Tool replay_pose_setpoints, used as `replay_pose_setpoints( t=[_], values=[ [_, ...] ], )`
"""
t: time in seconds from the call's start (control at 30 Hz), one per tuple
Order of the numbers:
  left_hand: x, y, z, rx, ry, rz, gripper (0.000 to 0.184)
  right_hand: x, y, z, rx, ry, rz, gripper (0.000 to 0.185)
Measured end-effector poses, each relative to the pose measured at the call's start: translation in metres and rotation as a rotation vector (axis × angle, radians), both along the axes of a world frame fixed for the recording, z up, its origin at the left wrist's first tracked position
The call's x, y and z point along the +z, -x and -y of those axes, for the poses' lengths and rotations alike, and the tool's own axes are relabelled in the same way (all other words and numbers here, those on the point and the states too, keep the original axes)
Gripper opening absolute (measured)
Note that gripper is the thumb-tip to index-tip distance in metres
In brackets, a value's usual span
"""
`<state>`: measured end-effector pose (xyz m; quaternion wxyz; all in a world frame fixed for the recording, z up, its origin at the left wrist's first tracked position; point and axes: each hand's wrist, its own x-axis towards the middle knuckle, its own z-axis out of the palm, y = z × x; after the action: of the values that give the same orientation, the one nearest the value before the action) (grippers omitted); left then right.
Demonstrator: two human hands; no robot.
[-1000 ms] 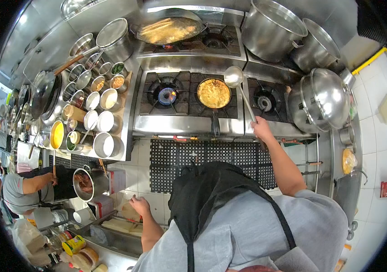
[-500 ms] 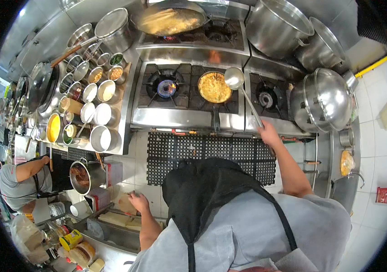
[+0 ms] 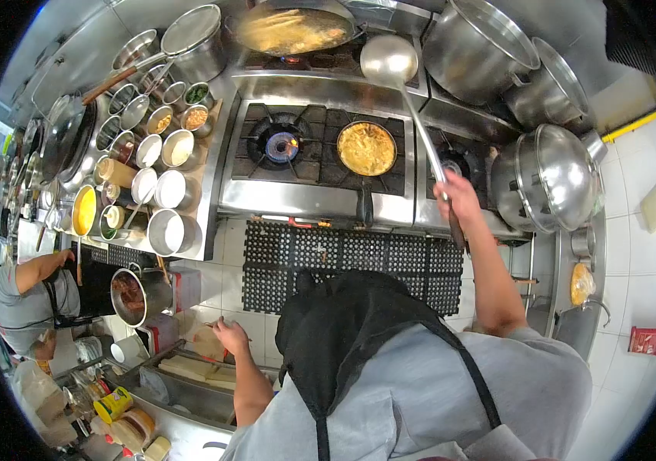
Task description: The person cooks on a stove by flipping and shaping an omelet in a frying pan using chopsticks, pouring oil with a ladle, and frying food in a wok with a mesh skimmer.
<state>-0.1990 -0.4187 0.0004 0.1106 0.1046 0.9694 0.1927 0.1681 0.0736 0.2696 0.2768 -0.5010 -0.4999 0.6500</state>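
My right hand point(image 3: 458, 196) is wrapped round the handle of a large steel ladle point(image 3: 389, 61), whose bowl hangs over the back of the stove, behind a small pan. That pan point(image 3: 366, 148) holds a golden egg-like round and sits on the middle burner, its black handle toward me. To its left a blue flame burns on an uncovered burner point(image 3: 282, 147). Farther back, a wok point(image 3: 293, 31) holds long pieces frying in oil. My left hand point(image 3: 229, 336) is low at the left, near the counter, fingers bent round something thin that I cannot make out.
Metal containers of ingredients point(image 3: 166, 231) crowd the left counter. A co-worker point(image 3: 28, 300) stands at the far left near a pot of meat point(image 3: 129, 298). Large pots point(image 3: 481, 54) and a domed steel vessel point(image 3: 547, 178) are at the right. A black mat point(image 3: 351, 257) covers the floor.
The ladle has risen and moved back from beside the small pan, and my right hand has moved up with it. The co-worker's arm has shifted. The view has moved slightly.
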Motion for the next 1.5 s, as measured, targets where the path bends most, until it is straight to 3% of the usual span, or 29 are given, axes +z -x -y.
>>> replay_pose_setpoints(
  t=[0.1,0.17,0.3,0.53,0.63,0.73,0.87,1.1,1.23,1.37,1.5],
  values=[
    [-0.005,-0.002,0.017,0.025,0.028,-0.041,0.046,0.035,0.064,-0.052,0.02,-0.106,-0.052,0.01],
    [-0.003,-0.007,0.024,0.062,0.012,-0.009,0.046,0.034,0.105,-0.104,0.157,-0.32,0.142,0.011],
    [0.012,-0.024,0.04,0.145,0.069,0.036,0.048,0.039,0.182,-0.162,0.239,-0.509,0.38,0.016],
    [-0.009,-0.057,0.084,0.195,0.089,0.023,0.049,0.006,0.263,-0.203,0.341,-0.511,0.67,0.028],
    [-0.008,-0.065,0.092,0.232,0.089,0.066,0.048,0.009,0.277,-0.199,0.341,-0.501,0.7,0.021],
    [-0.005,-0.068,0.094,0.225,0.081,0.056,0.047,0.024,0.281,-0.186,0.269,-0.308,0.492,0.017],
    [0.0,-0.062,0.086,0.21,0.079,0.027,0.048,0.045,0.268,-0.182,0.237,-0.065,0.281,0.018],
    [-0.015,-0.039,0.071,0.105,0.033,0.023,0.052,0.062,0.179,-0.145,0.242,0.025,0.025,0.013],
    [-0.005,-0.028,0.048,0.108,0.069,0.063,0.05,0.051,0.109,-0.103,0.29,0.021,0.105,0.009],
    [0.011,-0.023,0.024,0.094,0.063,0.058,0.048,0.038,0.058,-0.043,0.18,0.121,0.165,0.007],
    [0.003,-0.013,0.018,0.004,0.091,0.001,0.047,-0.008,0.016,-0.007,0.196,0.175,0.231,0.006]
  ],
)
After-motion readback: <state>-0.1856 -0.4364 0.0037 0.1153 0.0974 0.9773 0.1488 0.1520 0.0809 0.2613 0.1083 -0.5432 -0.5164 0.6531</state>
